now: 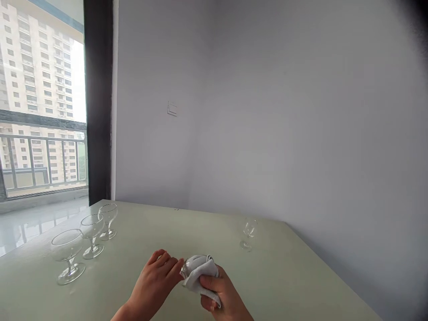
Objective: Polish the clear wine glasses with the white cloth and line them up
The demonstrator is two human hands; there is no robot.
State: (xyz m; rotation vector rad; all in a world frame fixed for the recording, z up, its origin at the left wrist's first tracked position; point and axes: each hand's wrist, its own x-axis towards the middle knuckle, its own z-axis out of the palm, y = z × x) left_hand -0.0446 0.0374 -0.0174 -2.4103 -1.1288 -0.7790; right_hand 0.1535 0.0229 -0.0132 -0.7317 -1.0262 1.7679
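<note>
Low over the near part of the table, my left hand (155, 281) has its fingers curled, with the tips pinching the end of a clear stemmed glass (185, 270). Most of that glass is hidden by a light grey cloth (202, 273) wrapped around its bowl. My right hand (222, 292) is closed on the cloth from the right, thumb on top, pressing it against the glass. The glass lies tilted sideways between both hands.
At the table's left stand three upright stemmed glasses, a near one (69, 267), a middle one (92, 236) and a far one (108, 218). A smaller stemmed glass (249, 228) stands at the back right. Behind the pale table (150, 227) rises a grey wall (250, 111).
</note>
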